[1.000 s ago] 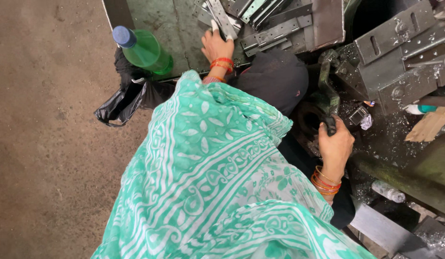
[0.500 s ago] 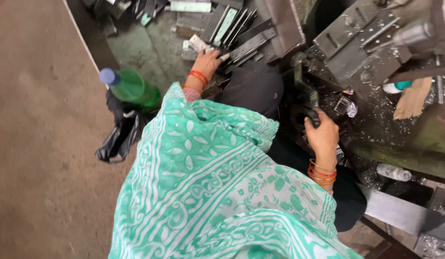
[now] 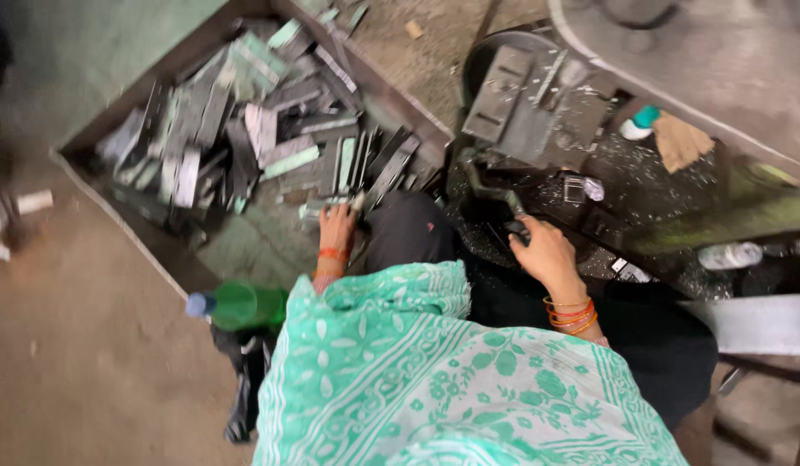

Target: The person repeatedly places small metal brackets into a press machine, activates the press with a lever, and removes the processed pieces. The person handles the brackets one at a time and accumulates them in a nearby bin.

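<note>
While the view has swung since a moment ago to show the whole tray (image 3: 89, 142) of metal strips, the left hand (image 3: 336, 226) pinches one strip (image 3: 324, 207) at the tray's near edge, and the right hand (image 3: 545, 250), beyond the tray's right corner, stays curled on a dark machine handle (image 3: 514, 229).

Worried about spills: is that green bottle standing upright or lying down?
Lying down: the green bottle lies sideways, its blue cap pointing left, beside the metal tray.
</note>
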Demonstrator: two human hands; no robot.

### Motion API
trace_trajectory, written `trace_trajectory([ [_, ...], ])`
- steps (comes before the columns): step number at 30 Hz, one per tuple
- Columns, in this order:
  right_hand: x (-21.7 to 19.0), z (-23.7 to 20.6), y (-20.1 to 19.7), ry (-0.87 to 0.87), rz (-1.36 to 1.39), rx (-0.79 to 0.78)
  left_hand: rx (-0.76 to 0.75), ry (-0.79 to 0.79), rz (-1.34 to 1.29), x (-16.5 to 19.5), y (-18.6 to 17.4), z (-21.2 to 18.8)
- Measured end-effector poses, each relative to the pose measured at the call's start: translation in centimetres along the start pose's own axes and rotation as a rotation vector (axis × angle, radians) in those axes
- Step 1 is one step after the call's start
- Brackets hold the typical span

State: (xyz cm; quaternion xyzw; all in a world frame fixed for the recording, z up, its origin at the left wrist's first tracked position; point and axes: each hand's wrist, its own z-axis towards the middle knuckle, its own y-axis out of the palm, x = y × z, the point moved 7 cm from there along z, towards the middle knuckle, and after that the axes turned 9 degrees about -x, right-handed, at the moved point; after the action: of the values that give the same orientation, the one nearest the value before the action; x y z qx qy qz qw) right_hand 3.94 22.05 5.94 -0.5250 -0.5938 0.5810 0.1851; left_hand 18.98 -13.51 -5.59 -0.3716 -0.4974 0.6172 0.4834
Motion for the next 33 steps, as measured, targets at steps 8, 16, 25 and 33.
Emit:
trace_trajectory([
  [8, 0.0, -1.6, -0.8, -0.143, 0.065, 0.159, -0.044, 0.028, -0.011, 0.7, -1.2, 1.0],
  [16, 0.8, -3.9, -1.1, -0.176, 0.143, 0.176, 0.199, -0.069, -0.147, -1.9, -4.1, 1.4],
  [25, 1.0, -5.9, 1.4, -0.18, 0.1, 0.177, 0.449, 0.093, -0.15, 1.8, -11.0, 4.7],
  [33, 0.8, -6.9, 1.1, -0.218, 0.091, 0.238, 0.347, 0.422, -0.299, 12.3, -14.9, 8.7],
])
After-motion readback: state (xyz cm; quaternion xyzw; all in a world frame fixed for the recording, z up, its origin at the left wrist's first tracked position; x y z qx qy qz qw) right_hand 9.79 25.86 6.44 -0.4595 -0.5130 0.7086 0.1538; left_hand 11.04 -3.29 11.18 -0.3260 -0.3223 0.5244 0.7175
